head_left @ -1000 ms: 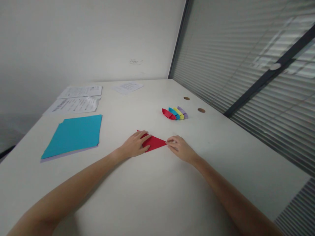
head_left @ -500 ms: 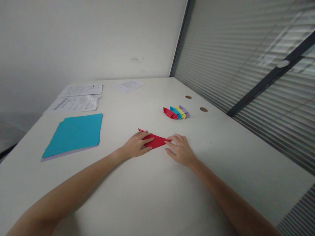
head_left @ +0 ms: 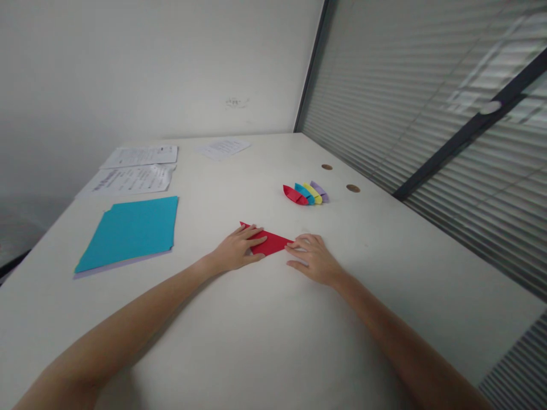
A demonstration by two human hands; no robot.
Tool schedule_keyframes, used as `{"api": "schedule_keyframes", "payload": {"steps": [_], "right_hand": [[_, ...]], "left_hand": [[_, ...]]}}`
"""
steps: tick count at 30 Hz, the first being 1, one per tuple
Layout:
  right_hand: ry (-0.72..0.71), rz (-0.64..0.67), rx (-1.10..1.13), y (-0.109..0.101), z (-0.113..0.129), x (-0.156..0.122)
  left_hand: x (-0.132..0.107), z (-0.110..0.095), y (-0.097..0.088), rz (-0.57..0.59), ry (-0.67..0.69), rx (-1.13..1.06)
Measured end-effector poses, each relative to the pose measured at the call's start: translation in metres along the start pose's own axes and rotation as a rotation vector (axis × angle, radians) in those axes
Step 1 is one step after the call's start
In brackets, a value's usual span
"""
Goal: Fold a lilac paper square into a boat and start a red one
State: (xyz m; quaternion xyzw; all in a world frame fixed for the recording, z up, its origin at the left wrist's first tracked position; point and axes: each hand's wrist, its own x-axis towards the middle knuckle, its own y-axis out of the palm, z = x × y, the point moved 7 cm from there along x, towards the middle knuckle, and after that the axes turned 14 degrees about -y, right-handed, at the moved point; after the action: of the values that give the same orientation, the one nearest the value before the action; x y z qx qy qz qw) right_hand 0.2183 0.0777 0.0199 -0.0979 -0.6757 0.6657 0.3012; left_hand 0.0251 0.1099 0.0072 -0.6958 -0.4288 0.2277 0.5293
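Note:
A red sheet of paper (head_left: 273, 244), folded to a triangle-like shape, lies flat on the table between my hands. My left hand (head_left: 237, 249) rests on its left part with the fingers spread, and covers some of it. At the right point of the paper, the fingertips of my right hand (head_left: 314, 259) touch down, fingers bent and slightly apart. Beyond my right hand stand small folded paper boats side by side: a red one (head_left: 294, 195), a blue one (head_left: 305, 193), a yellow one (head_left: 313, 193) and a purple one (head_left: 320, 191).
A stack of coloured paper (head_left: 132, 232), blue on top, lies at the left of the white table (head_left: 239, 336). Printed sheets (head_left: 132, 179) lie behind it, with another printed sheet (head_left: 224, 148) at the back. Two round holes are near the right edge, beside window blinds (head_left: 427, 114).
Almost nothing has moved. My right hand's fingers have shifted very slightly at the right point of the red paper; my left hand stays on it. The view has tilted a little.

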Motion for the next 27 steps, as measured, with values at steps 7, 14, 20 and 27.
{"api": "schedule_keyframes", "payload": {"steps": [7, 14, 20, 27], "right_hand": [[0.092, -0.076, -0.052, -0.006, -0.017, -0.013], [0.107, -0.177, -0.008, -0.012, -0.004, -0.007], [0.021, -0.153, 0.071, -0.006, 0.009, -0.002], [-0.009, -0.159, 0.091, -0.007, 0.016, -0.004]], "left_hand": [[-0.004, 0.004, 0.001, -0.051, -0.016, 0.025], [-0.008, -0.007, -0.011, -0.135, 0.03, 0.021], [-0.009, -0.005, -0.012, -0.192, 0.009, -0.034], [-0.009, -0.006, -0.012, -0.21, -0.014, -0.027]]}}
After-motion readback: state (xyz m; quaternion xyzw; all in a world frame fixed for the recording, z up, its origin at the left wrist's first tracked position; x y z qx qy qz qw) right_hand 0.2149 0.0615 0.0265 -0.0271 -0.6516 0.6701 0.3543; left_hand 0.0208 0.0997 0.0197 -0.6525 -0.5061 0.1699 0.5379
